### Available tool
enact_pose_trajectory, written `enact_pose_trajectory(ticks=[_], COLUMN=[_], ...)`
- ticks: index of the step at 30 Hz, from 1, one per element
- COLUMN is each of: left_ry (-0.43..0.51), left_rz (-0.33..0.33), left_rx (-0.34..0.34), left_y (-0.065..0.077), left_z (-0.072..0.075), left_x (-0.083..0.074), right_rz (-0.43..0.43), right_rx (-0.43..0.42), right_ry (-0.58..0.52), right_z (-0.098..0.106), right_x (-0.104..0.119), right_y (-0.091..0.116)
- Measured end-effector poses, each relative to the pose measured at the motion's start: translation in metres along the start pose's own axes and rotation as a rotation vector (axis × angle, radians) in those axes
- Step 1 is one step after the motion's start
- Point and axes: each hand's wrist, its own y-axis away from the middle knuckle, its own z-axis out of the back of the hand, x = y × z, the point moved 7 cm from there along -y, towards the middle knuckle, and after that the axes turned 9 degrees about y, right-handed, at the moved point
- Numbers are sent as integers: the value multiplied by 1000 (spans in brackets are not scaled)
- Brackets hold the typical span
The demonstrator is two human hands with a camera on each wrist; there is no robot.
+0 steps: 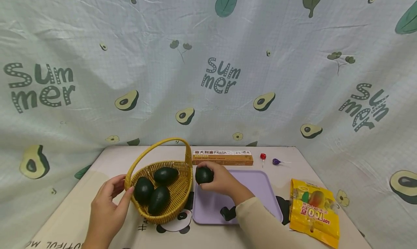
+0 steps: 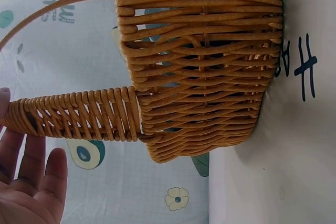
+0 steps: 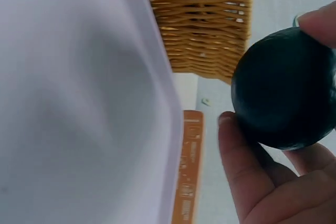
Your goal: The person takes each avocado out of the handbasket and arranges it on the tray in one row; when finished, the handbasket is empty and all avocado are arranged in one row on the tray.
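Observation:
A yellow wicker basket (image 1: 167, 218) with a tall arched handle holds three dark green avocados, one avocado (image 1: 166, 175) lying at its back. My left hand (image 1: 109, 207) pinches the handle's near left base between thumb and fingers. In the left wrist view, that handle (image 2: 86, 114) runs sideways from the woven wall to the hand. My right hand (image 1: 221, 182) grips another avocado (image 1: 204, 175) above the left side of a lilac tray (image 1: 251, 180), just right of the basket. Seen from the right wrist, thumb and fingers curl around this avocado (image 3: 286, 90).
Behind the tray lies a long pasta box (image 1: 223, 158). To its right are a red lollipop (image 1: 262, 156) and a purple lollipop (image 1: 276, 161). A yellow candy bag (image 1: 314, 212) lies at the right. A small black object (image 1: 228, 213) beside the right sleeve overlaps the tray.

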Motion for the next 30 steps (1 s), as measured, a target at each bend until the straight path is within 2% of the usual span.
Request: enact_pose_trajectory(ticks=[6,14,23,30], left_ry=[0,2,-4,-2], left_rz=[-5,-7,1,-3], left_rx=[-3,-1,2,-2], left_y=[0,-1,-1,0], left_z=[0,0,0,0], left_x=[0,0,0,0], right_rz=[-15,27,-51,-51], right_rx=[37,68,95,112], right_ry=[65,168,136,139], right_z=[-13,-23,-28,-33], right_x=[-11,-13,-17,-20], right_y=[1,3,6,7])
